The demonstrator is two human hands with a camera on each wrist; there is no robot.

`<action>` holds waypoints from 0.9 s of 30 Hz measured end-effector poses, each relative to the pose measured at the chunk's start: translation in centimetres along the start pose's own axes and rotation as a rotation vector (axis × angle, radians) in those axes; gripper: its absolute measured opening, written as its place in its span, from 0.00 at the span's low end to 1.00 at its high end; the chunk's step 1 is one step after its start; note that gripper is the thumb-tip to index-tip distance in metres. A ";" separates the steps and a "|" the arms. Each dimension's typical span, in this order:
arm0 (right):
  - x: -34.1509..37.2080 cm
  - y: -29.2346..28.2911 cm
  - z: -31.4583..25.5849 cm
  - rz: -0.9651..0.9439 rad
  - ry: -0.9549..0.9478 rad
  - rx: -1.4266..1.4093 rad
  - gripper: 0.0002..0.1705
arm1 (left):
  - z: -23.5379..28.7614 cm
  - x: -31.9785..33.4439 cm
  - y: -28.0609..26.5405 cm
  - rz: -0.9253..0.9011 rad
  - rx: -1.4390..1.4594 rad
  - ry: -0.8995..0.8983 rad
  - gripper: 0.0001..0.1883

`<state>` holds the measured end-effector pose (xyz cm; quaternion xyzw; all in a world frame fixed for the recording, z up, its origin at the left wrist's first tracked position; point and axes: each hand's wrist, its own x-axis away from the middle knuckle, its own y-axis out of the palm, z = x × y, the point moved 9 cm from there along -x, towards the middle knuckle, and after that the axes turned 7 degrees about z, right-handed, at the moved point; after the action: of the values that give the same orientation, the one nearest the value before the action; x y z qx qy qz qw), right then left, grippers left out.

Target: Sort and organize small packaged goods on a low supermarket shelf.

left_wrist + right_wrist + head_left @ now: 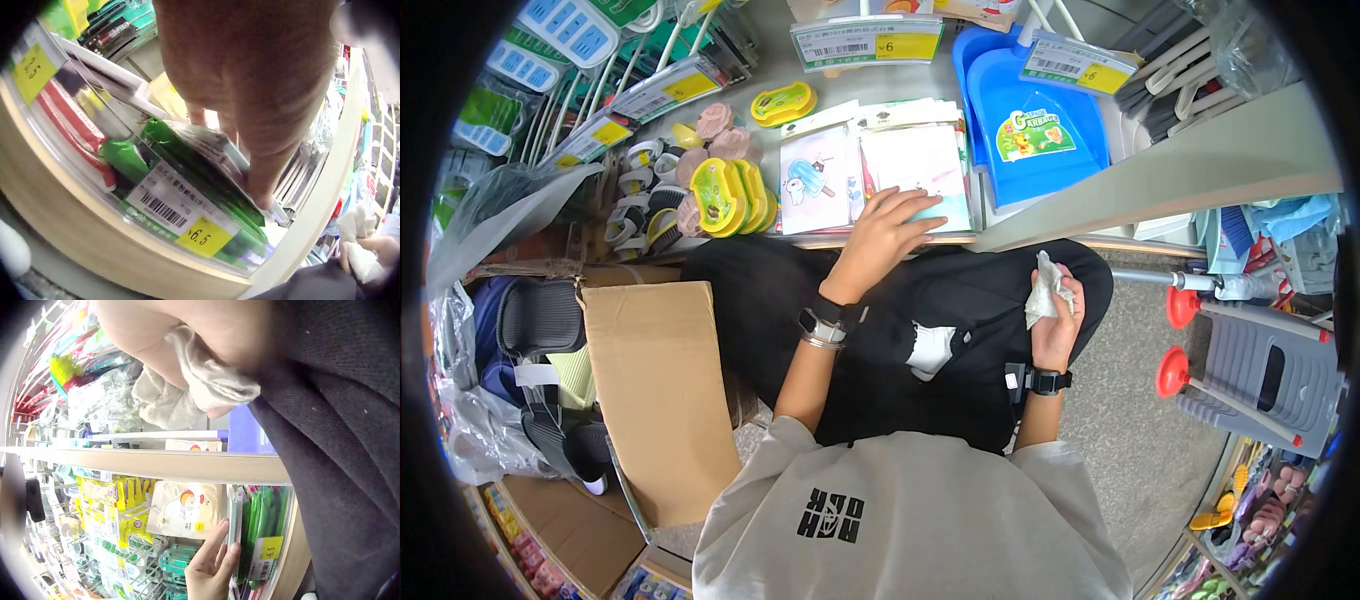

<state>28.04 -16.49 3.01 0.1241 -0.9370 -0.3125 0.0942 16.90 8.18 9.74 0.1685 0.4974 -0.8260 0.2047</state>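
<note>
My left hand point(885, 245) lies over the right-hand stack of flat white packets point(900, 165), its fingers spread on the top one. In the left wrist view, the hand point(250, 81) reaches down to the packets' edge above green packs point(187, 169). From the right wrist view, its thumb and fingers point(212, 565) touch the side of the stack. Beside it lies another packet point(810, 185) with a blue popsicle picture. Over the knee, my right hand point(1055, 325) grips a crumpled whitish cloth point(1042, 290); the cloth point(212, 381) hangs out between the fingers.
Yellow-green oval items point(722, 195) and rolled straps or slippers point(640, 190) stand left on the shelf. A blue dustpan point(1040, 120) is right of the packets, past a divider point(1160, 195). A cardboard box point(660, 400) stands at the left, red plungers point(1175, 372) at the right.
</note>
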 end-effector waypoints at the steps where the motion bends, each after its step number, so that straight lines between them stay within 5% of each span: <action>1: 0.0 0.0 0.0 0.001 -0.002 0.008 0.12 | -0.2 -0.1 0.0 0.008 0.007 -0.014 0.19; 12: 0.1 -0.2 0.0 0.041 0.012 0.016 0.12 | -2.4 1.5 -4.7 0.199 -0.183 -0.252 0.26; 27: 0.0 -0.3 0.2 0.008 0.009 0.023 0.13 | -6.0 5.3 -3.9 0.163 -0.293 -0.391 0.26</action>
<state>28.08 -16.65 2.66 0.1231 -0.9406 -0.3009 0.0982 10.82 14.27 7.45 0.0138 0.5475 -0.7430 0.3847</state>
